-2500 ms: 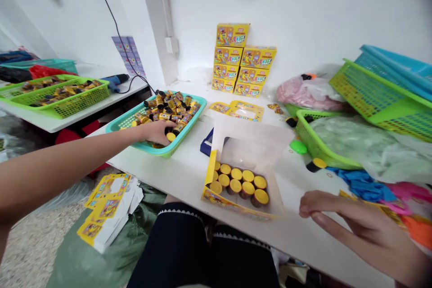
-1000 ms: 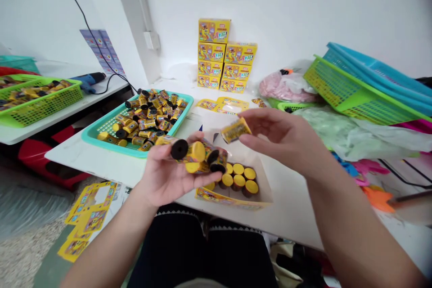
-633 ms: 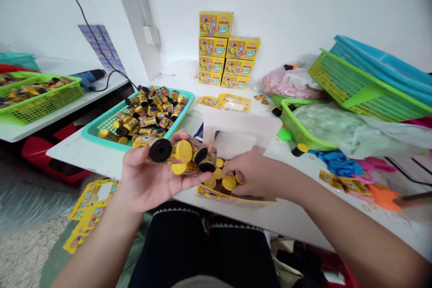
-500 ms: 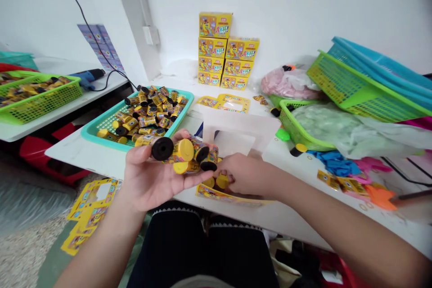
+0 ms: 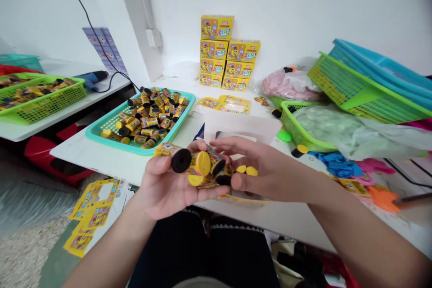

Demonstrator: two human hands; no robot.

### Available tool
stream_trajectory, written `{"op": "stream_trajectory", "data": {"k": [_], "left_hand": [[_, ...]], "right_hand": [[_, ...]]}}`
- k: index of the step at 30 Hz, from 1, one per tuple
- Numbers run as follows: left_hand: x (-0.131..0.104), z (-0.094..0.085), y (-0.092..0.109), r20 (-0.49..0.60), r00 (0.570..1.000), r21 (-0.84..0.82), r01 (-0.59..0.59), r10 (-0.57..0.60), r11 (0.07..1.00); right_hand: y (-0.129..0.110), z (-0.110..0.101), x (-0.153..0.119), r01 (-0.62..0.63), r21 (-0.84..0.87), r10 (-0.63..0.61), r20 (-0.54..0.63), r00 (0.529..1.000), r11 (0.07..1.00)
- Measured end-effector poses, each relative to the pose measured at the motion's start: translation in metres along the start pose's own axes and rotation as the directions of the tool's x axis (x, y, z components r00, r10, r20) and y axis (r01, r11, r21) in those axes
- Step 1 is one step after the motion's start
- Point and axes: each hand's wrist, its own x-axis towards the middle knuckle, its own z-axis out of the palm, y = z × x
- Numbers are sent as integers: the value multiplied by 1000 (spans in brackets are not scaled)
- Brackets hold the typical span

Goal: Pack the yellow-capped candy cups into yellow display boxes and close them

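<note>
My left hand (image 5: pixel 172 189), palm up, cradles several small yellow canisters (image 5: pixel 200 164) with printed labels; some ends are black, others yellow. From the right, my right hand (image 5: pixel 270 168) reaches over the bunch, its thumb and fingers closing round the canister at the right end (image 5: pixel 223 176). Directly behind and below the hands is an open printed box (image 5: pixel 248 202), its pale flap (image 5: pixel 241 122) raised. Yellow canister ends (image 5: pixel 251 171) show inside it beside my right fingers; the hands hide much of the interior.
A turquoise basket (image 5: pixel 92 132) of similar canisters stands at left. Yellow boxes (image 5: pixel 216 27) are stacked against the wall, with flat cartons (image 5: pixel 232 103) before them. Green baskets (image 5: pixel 293 135), plastic bags and a loose canister (image 5: pixel 299 150) lie at right. Flat cartons (image 5: pixel 92 213) lie low at left.
My right hand has come up out of the box to the canisters in my left hand. The left hand, still holding its bunch, has shifted right and slightly down.
</note>
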Motion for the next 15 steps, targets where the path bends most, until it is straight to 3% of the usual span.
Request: {"op": "stream_trajectory", "data": {"k": [3, 7, 12, 15], "left_hand": [[7, -1, -5, -8, 998, -20, 55, -55, 998], [16, -1, -9, -23, 998, -82, 53, -55, 995], [23, 4, -11, -97, 992, -104, 64, -74, 993], [28, 6, -11, -179, 982, -120, 45, -67, 992]], "right_hand": [[3, 5, 7, 12, 89, -15, 25, 1000, 996], [11, 3, 14, -64, 250, 65, 4, 998, 966], [20, 7, 14, 33, 409, 52, -196, 979, 912], [23, 14, 16, 78, 478, 123, -376, 918, 875]]}}
